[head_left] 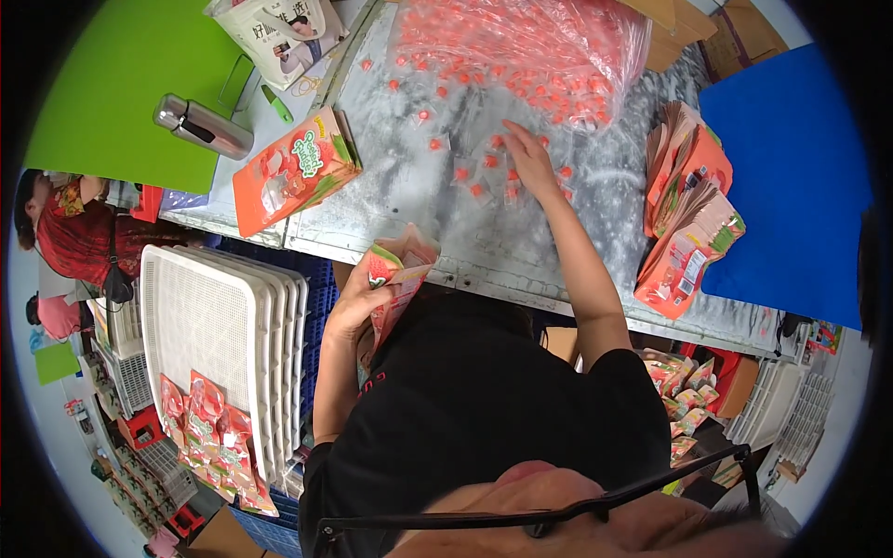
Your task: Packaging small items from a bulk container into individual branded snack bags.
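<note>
My left hand [350,307] grips a red snack pouch [406,275] near the table's front edge, and the pouch's mouth gapes upward. Its contents cannot be seen. Farther right, my right hand [532,164] reaches over the table with its fingers stretched out, among small red candies in clear wrappers [477,191]. Nothing shows in its fingers. Beyond it, a large clear plastic bag [530,42] spills a heap of the same red pieces onto the grey tabletop [372,205].
Flat red pouches [279,181] lie at left by a steel flask [206,128] and a green-handled tool [276,104]. More pouch stacks [679,265] sit at right beside a blue board [791,186]. White trays [200,307] stand below left, filled pouches [216,432] against them.
</note>
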The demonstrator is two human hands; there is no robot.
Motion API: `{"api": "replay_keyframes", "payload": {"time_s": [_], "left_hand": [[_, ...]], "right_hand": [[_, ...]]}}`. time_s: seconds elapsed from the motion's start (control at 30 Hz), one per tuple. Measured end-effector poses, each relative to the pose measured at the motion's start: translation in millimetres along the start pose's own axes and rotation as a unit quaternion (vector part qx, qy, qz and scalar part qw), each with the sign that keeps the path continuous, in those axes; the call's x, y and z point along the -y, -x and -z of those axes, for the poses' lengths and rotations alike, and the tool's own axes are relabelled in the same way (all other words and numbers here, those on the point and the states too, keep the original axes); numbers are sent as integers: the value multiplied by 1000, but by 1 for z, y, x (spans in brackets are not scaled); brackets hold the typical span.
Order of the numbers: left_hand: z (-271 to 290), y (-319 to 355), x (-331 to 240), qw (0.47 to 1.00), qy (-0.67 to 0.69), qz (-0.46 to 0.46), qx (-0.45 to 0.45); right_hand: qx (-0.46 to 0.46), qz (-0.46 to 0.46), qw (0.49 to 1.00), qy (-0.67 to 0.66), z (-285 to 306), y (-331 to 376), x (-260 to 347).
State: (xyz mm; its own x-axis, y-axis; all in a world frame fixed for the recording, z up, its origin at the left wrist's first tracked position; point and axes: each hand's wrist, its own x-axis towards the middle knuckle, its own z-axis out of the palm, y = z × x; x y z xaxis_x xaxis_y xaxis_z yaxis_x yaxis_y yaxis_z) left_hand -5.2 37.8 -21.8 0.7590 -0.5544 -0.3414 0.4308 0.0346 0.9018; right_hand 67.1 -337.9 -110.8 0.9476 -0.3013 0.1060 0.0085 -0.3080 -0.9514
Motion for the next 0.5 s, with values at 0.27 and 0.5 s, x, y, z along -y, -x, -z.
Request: {"api": "replay_keyframes", "payload": {"time_s": [0.27,0.5], "left_hand": [[-3,3,-4,1000,-11,0,-6],[0,5,-2,1000,-1,6,-19]], "right_hand": [[-79,45,968,234,-5,-28,1],[-74,42,978,191,8,-16,-3]]}}
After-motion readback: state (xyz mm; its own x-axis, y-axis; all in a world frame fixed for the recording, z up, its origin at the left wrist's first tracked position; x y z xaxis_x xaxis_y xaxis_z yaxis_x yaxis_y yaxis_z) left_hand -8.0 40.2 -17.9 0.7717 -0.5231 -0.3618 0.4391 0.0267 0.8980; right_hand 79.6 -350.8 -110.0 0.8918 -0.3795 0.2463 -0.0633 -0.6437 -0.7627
